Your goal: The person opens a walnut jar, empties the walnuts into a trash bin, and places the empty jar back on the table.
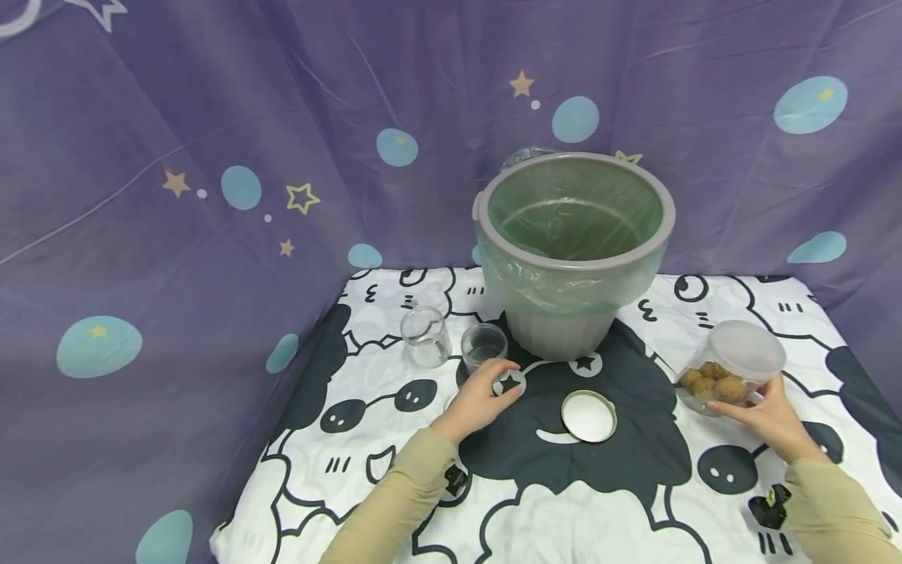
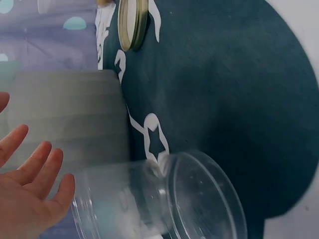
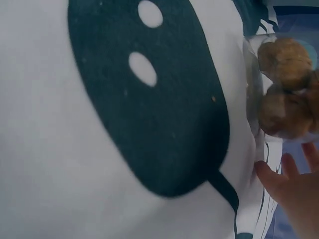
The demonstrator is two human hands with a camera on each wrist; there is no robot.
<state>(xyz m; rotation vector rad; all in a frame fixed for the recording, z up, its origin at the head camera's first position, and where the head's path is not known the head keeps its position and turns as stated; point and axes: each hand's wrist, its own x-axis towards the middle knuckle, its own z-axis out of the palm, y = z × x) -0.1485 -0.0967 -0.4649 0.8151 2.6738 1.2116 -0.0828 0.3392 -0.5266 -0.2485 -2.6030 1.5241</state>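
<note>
My right hand (image 1: 778, 423) holds a clear jar of walnuts (image 1: 715, 384) with a whitish lid, at the right of the cloth. The jar leans to the right, with my thumb across its front near the base. In the right wrist view, several fingers (image 3: 289, 172) lie beside the jar. My left hand (image 1: 482, 399) reaches over the cloth with fingers spread, holding nothing. Close by stands an uncovered clear jar (image 2: 199, 199); whether the hand touches it I cannot tell. A white lid with a gold rim (image 1: 589, 416) lies between my hands.
A grey bin (image 1: 564, 333) with a green liner stands at the back centre. Another clear jar (image 1: 425, 337) is left of the first. Small black objects (image 1: 770, 507) are near the right sleeve. A purple curtain (image 1: 296, 94) hangs behind the patterned cloth.
</note>
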